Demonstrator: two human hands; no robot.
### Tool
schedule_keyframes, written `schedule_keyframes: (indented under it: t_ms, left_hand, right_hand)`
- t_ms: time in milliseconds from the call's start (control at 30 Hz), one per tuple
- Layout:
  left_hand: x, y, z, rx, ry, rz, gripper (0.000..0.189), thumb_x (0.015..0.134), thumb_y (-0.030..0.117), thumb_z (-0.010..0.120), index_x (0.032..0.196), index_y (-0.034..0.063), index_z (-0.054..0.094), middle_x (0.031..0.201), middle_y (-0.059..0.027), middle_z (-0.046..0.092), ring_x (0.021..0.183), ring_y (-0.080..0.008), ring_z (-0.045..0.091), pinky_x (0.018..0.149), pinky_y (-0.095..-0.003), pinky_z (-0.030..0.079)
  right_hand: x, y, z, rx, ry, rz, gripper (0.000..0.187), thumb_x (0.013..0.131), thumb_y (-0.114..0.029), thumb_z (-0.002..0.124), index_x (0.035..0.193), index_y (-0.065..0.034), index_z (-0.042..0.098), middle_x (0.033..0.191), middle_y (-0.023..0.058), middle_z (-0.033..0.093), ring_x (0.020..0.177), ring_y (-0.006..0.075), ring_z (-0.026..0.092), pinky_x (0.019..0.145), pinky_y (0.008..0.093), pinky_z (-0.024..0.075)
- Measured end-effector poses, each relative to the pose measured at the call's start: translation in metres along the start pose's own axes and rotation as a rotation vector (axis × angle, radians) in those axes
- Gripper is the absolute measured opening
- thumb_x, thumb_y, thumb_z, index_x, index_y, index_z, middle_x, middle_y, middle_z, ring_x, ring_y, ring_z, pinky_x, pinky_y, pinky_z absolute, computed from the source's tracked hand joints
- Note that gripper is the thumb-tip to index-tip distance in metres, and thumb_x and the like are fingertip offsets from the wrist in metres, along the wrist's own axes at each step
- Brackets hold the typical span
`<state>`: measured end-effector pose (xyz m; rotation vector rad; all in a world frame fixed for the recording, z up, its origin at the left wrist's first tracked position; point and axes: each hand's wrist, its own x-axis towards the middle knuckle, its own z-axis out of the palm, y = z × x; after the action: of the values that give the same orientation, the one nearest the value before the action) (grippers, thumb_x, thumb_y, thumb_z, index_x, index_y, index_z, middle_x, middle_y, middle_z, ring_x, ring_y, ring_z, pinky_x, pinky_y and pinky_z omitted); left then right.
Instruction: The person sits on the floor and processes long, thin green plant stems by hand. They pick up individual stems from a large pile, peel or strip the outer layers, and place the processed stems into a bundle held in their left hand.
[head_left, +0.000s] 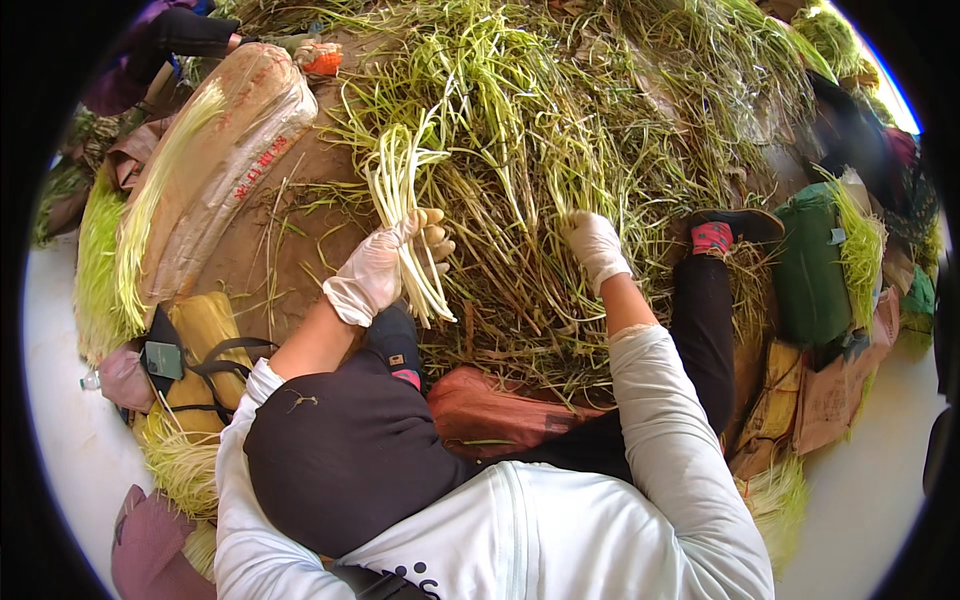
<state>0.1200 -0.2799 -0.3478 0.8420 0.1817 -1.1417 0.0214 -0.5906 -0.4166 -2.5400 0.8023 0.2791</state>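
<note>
My left hand (390, 259), in a thin white glove, is closed around a small bunch of long pale vegetable shoots (399, 187). Their white ends hang below the fist, and the yellow-green tops lean out above it. To the right, my gloved right hand (592, 244) is curled at the edge of a broad heap of loose green stalks (517, 150). Stalks run up to its fingers and seem gripped there, though the fingertips are hidden. Straw-like brown stems (510, 270) lie between the two hands.
A long tan woven sack (225, 165) with shoots on it lies left. A reddish sack (495, 420) is beneath my legs. Yellow bundles (206, 337) are at lower left. A green bundle (814, 262) stands right. Other people's limbs (187, 34) show at the upper left and right.
</note>
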Motion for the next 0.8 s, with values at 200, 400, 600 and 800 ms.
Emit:
schedule_keyframes:
  t_ms: [200, 400, 600, 800]
  left_hand:
    - [-0.002, 0.000, -0.008, -0.110, -0.079, 0.022, 0.032, 0.095, 0.034, 0.056, 0.112, 0.0065, 0.057, 0.065, 0.0048, 0.051, 0.060, -0.0096, 0.051, 0.065, -0.0293, 0.050]
    - [-0.001, 0.002, 0.000, -0.099, -0.104, 0.021, 0.031, 0.094, 0.032, 0.058, 0.110, 0.0063, 0.057, 0.063, 0.0050, 0.052, 0.058, -0.0084, 0.053, 0.063, -0.0269, 0.049]
    - [-0.001, 0.001, 0.015, 0.013, -0.126, -0.043, 0.030, 0.088, 0.033, 0.067, 0.103, 0.0095, 0.056, 0.070, 0.0054, 0.055, 0.059, -0.0081, 0.056, 0.062, -0.0269, 0.049]
    - [0.005, -0.012, 0.025, 0.241, 0.003, -0.023, 0.020, 0.084, 0.014, 0.070, 0.100, 0.0078, 0.059, 0.095, -0.0040, 0.063, 0.059, -0.0037, 0.054, 0.058, -0.0244, 0.056]
  right_hand:
    - [-0.056, -0.006, -0.094, 0.909, 0.086, -0.168, 0.016, 0.094, -0.017, 0.059, 0.097, -0.0052, 0.069, 0.075, 0.0012, 0.065, 0.049, 0.0041, 0.045, 0.043, 0.0176, 0.0357]
    - [-0.094, -0.007, -0.107, 0.921, -0.007, 0.056, 0.017, 0.094, -0.014, 0.058, 0.106, -0.0042, 0.066, 0.076, 0.0027, 0.066, 0.052, 0.0037, 0.051, 0.046, 0.0152, 0.0389]
    - [-0.105, -0.017, -0.058, 1.233, -0.364, -0.025, 0.026, 0.091, -0.018, 0.063, 0.112, -0.0026, 0.066, 0.076, 0.0024, 0.068, 0.054, 0.0039, 0.054, 0.046, 0.0159, 0.0402]
    - [-0.115, -0.059, -0.027, 1.237, -0.446, -0.074, 0.017, 0.091, -0.009, 0.063, 0.105, -0.0013, 0.066, 0.082, 0.0033, 0.069, 0.060, 0.0052, 0.053, 0.053, 0.0181, 0.0408]
